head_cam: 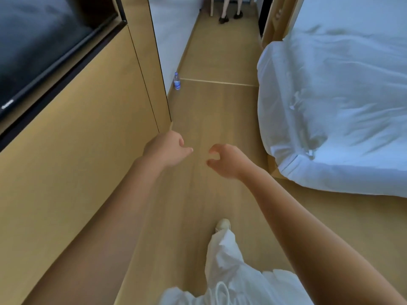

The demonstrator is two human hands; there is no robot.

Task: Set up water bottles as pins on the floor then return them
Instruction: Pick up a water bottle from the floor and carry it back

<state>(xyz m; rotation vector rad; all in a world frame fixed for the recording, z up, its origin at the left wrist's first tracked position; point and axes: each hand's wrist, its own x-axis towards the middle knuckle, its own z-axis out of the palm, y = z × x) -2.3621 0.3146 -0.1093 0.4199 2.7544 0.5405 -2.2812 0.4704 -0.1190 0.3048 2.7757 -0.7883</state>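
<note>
One clear water bottle (176,81) with a blue label and blue cap stands upright on the wooden floor (209,111), close to the white wall base at the corner of the wooden panel. It is well ahead of both hands. My left hand (167,148) and my right hand (222,160) reach forward above the floor, a small gap between them. Their fingers are loosely curled and hold nothing.
A wooden wall panel (88,139) with a black television (44,51) runs along the left. A bed with a white duvet (330,106) fills the right. Another person's legs and dark shoes (230,16) stand at the far end of the passage. My own foot (223,224) is below.
</note>
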